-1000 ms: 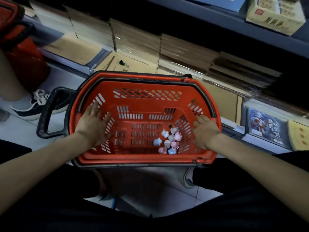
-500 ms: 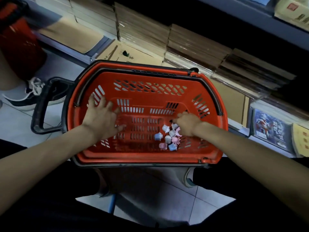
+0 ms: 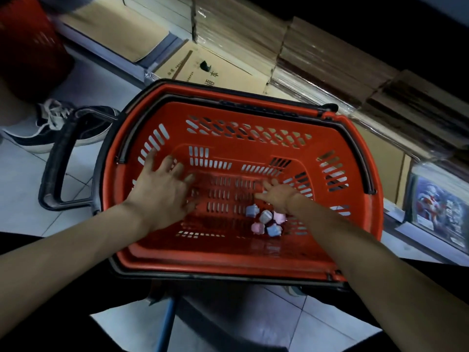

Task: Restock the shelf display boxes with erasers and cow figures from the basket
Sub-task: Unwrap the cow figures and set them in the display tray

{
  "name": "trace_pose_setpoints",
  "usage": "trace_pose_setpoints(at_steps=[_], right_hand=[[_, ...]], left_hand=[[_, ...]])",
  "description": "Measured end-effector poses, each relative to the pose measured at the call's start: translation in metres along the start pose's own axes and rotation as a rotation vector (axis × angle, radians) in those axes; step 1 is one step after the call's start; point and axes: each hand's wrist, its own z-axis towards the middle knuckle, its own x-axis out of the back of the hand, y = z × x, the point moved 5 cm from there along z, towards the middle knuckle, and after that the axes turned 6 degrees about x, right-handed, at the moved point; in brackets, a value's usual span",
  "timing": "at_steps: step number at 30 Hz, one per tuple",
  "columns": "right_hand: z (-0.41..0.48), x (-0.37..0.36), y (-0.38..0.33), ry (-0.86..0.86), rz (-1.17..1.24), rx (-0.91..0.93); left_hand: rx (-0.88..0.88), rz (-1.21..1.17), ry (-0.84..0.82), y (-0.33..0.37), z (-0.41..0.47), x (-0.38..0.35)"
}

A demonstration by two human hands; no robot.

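Dim, wide-angle warped edges; shelf recess black, left fingers (image 3: 162, 163) perhaps motion-blurred.

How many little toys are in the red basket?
5 show on the basket floor by the right hand: a blue toy, a grey toy, a pink toy beside the wrist, another pink and another blue nearer the camera. The hand may hide more.

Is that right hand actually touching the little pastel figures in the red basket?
Cannot tell. The head view shows the right hand overlapping the pink figure, but no contact or gap shows plainly.
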Motion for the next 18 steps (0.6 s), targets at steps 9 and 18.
trace_pose_setpoints(at_steps=[9, 18], right_hand=[[0.010, 0.008, -0.002, 0.142, 0.145, -0.050], [-0.049, 0.044, 0.013, 0.501, 0.964, -0.254]], left_hand=[[-0.006, -0.088, 0.014, -0.001, -0.001, -0.002], [0.162, -1.099, -0.275, 0.005, 0.009, 0.019]])
